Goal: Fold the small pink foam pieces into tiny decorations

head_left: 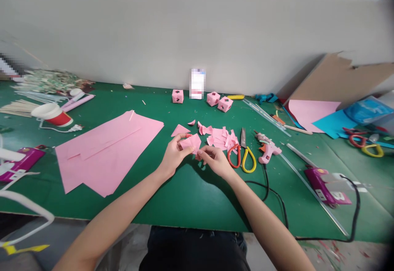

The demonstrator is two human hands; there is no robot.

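A small folded piece of pink paper (191,142) is held between both hands over the green table. My left hand (175,155) pinches it from the left, thumb in front. The fingertips of my right hand (214,159) are closed on its lower right corner. Pink paper scraps (220,137) lie just behind and to the right, and a pink triangle (180,130) lies behind my left hand. Scissors (243,152) with one red and one yellow handle rest to the right, beside a pink glue gun (268,148). Large pink sheets (104,152) lie to the left.
Three pink paper cubes (177,96) and an upright phone (197,84) stand near the grey partition (123,33). A paper cup (52,115) and sticks are at left. Purple power strips (326,187) lie at both sides, with a black cable (285,209) on the right.
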